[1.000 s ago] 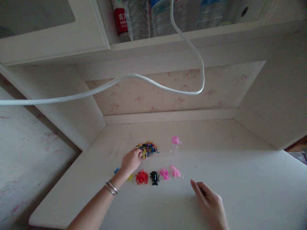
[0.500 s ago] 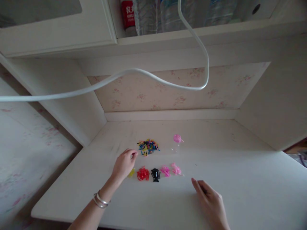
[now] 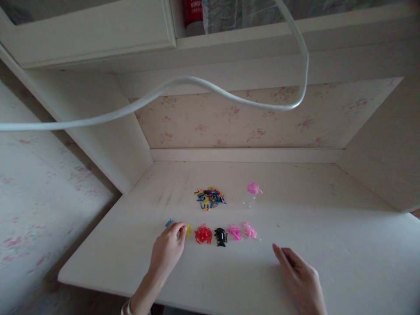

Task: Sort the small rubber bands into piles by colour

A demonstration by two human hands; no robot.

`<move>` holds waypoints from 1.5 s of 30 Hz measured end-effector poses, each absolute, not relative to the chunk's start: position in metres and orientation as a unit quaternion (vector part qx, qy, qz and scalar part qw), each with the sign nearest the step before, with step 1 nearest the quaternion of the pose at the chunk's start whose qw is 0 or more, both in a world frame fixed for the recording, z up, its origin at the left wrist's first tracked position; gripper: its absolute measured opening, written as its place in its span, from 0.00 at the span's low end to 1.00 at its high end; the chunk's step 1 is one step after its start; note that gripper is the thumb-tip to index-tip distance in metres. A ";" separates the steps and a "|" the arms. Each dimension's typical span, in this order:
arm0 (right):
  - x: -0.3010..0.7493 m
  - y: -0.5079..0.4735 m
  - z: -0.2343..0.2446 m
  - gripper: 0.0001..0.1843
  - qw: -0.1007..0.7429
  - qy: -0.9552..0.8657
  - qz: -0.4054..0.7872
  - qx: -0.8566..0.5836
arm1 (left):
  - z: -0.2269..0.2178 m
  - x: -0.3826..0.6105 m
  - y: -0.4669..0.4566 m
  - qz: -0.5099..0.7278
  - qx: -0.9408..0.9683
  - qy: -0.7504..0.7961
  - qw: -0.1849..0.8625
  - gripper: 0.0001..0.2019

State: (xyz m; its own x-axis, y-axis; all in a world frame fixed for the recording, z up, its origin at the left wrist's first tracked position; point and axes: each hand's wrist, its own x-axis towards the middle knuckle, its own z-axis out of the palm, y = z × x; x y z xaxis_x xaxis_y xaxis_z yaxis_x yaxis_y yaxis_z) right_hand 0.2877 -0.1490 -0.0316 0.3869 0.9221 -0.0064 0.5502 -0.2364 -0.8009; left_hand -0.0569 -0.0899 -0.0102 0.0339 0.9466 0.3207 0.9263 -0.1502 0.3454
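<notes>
My left hand (image 3: 169,243) is pinched closed at the yellow pile (image 3: 188,230); anything between its fingertips is too small or hidden to make out. Just behind that hand a blue pile (image 3: 169,222) shows in part. To the right, in a row, lie small band-like pieces sorted by colour: a red pile (image 3: 203,234), a black pile (image 3: 221,236), a magenta pile (image 3: 234,232) and a light pink pile (image 3: 250,230). Behind the row is a mixed-colour pile (image 3: 210,198). My right hand (image 3: 300,275) rests at the right with fingers curled, and nothing shows in it.
A small clear container with a pink lid (image 3: 253,188) stands right of the mixed pile. The white desk (image 3: 229,275) has side panels and a low back ledge. A white cable (image 3: 187,81) hangs across the upper view, below a shelf with plastic-wrapped items.
My left hand has moved from beside the mixed pile toward the front, down to the yellow pile, uncovering the blue one. The view has shifted; my right hand keeps its pose.
</notes>
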 end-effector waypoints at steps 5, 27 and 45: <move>0.290 -0.148 -0.034 0.27 0.362 -0.496 0.250 -0.749 | -0.013 -0.060 -0.092 0.263 0.718 0.644 0.020 0.11; 0.208 -0.099 0.041 0.24 0.254 -0.657 0.259 -0.661 | -0.029 -0.099 -0.135 0.414 0.600 0.670 0.140 0.13; 0.113 -0.008 0.027 0.20 -0.012 -0.751 0.109 -0.651 | -0.031 -0.101 -0.139 0.412 0.626 0.640 0.168 0.13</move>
